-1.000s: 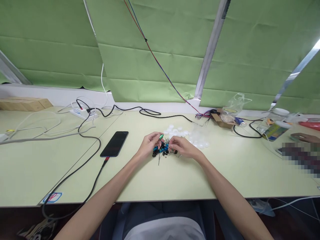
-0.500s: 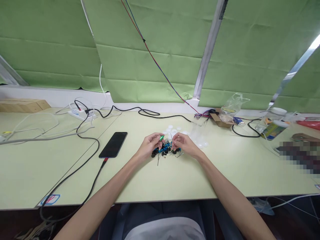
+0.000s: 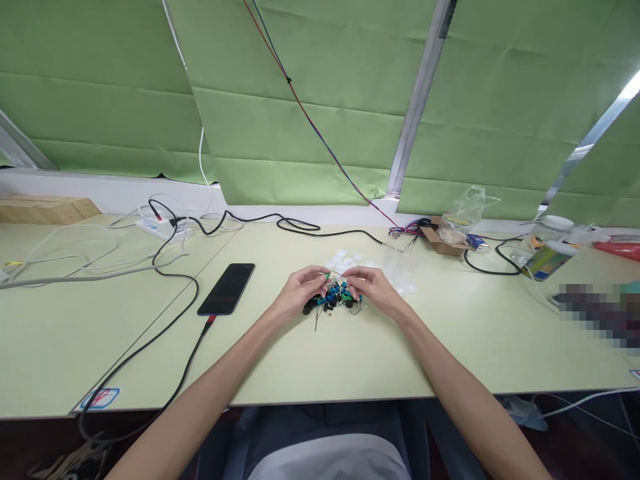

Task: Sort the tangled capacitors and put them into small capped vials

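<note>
A small heap of blue and black electronic parts with thin wire leads (image 3: pixel 331 301) lies on the pale green desk (image 3: pixel 350 353). My left hand (image 3: pixel 299 292) is curled just left of the heap and pinches a small green part (image 3: pixel 327 275) at its fingertips. My right hand (image 3: pixel 371 288) is curled on the heap's right side, its fingertips pinched at the top of the heap close to the green part; what they grip is too small to make out. The two hands nearly meet above the heap.
White round caps (image 3: pixel 350 259) and a clear bag lie behind the heap. A black phone (image 3: pixel 227 288) on a cable lies to the left, with a power strip (image 3: pixel 159 229) and cords. A cardboard box (image 3: pixel 440 240), jars (image 3: pixel 549 250) and another person's blurred area sit far right.
My right hand has moved left to meet the left hand over the heap. The other person's hand at the far right has left the view.
</note>
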### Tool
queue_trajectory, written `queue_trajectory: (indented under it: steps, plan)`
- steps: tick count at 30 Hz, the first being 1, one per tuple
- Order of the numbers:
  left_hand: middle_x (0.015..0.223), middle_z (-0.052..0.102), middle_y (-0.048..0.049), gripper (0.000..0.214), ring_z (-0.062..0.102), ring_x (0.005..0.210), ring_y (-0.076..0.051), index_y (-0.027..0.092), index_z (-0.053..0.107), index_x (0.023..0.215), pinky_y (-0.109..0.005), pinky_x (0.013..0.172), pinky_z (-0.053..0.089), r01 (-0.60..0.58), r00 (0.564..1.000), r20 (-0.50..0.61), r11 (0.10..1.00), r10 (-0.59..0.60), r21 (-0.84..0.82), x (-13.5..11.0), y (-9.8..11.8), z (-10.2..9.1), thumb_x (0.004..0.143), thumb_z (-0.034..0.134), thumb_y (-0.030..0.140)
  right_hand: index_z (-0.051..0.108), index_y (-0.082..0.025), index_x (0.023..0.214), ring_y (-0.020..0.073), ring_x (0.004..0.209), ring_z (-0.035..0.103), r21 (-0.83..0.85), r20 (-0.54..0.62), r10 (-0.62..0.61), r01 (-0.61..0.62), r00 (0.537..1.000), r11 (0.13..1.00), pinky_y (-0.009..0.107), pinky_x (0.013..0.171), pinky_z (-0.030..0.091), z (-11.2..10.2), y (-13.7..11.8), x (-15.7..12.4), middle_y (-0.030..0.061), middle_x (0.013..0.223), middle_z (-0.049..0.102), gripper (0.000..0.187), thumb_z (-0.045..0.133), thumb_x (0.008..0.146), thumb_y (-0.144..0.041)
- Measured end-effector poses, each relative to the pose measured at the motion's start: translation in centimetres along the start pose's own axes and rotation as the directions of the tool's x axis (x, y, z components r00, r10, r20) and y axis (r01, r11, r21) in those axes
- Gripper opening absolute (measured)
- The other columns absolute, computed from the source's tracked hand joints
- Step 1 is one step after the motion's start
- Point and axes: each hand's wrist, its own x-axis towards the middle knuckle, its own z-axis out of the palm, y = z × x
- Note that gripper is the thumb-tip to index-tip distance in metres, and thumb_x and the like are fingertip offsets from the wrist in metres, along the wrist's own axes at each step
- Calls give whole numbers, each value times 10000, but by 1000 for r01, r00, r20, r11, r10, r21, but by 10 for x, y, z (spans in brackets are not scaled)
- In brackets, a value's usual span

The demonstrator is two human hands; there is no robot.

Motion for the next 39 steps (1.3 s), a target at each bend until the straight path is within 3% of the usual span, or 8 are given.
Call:
queue_trajectory:
  steps: [7, 14, 19, 32, 39]
  plan:
    - [827, 680, -52, 417, 617, 665, -162, 180, 708, 993, -328, 689, 495, -74, 996, -41, 975, 84, 209, 2, -2, -3, 689, 800, 452, 715, -160, 910, 96, 526, 479, -39, -20, 5, -5, 1000, 999, 277, 603, 410, -5, -4, -2, -36, 610, 571, 251, 720, 754, -356]
    - [933, 711, -99, 457, 648, 821, -228, 164, 720, 946, -353, 721, 525, -105, 989, -73, 958, 128, 265, 0, 0, 0, 646, 813, 496, 724, -140, 904, 101, 504, 467, -63, 19, 0, 1, 1000, 998, 274, 578, 383, -6, -5, -3, -40, 537, 550, 256, 715, 769, -358]
    - [938, 719, -104, 494, 653, 819, -227, 159, 724, 953, -347, 719, 533, -99, 990, -69, 954, 123, 282, 0, 1, 0, 630, 813, 522, 734, -142, 916, 104, 504, 470, -70, 36, 10, -8, 999, 998, 280, 581, 388, -7, -5, -4, -38, 530, 553, 273, 718, 770, -372]
    - [771, 655, -45, 407, 592, 667, -151, 156, 732, 961, -291, 641, 494, -116, 990, -36, 933, 136, 340, 0, 2, -1, 701, 772, 466, 730, -137, 924, 97, 487, 472, -70, 69, 13, -8, 998, 997, 273, 574, 381, -9, -3, -4, -43, 510, 554, 257, 708, 789, -354]
    - [899, 701, -91, 385, 610, 704, -172, 151, 726, 968, -310, 651, 508, -160, 985, 8, 895, 172, 417, -1, 0, -2, 753, 726, 469, 734, -130, 893, 91, 478, 475, -75, 69, 47, -42, 997, 996, 273, 560, 387, -7, -7, -5, -40, 530, 561, 266, 731, 760, -361]
